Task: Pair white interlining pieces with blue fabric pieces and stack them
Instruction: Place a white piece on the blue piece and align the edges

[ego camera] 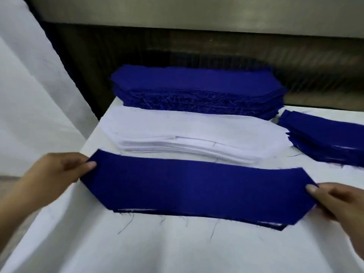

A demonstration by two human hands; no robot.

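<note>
A long blue fabric piece (197, 190) lies across the near table, with slivers of white showing under its front edge. My left hand (59, 170) pinches its left end and my right hand (338, 203) pinches its right end. Behind it sits a stack of white interlining pieces (193, 134). Farther back is a thick stack of blue fabric pieces (197, 89) with frayed threads along its side. A lower stack of blue pieces (325, 138), with white edges showing between layers, lies at the right.
Everything rests on a table covered in white cloth (177, 249), with loose threads near the front. A white sheet (29, 95) hangs at the left. A dark wall or machine face (197, 46) stands behind the table.
</note>
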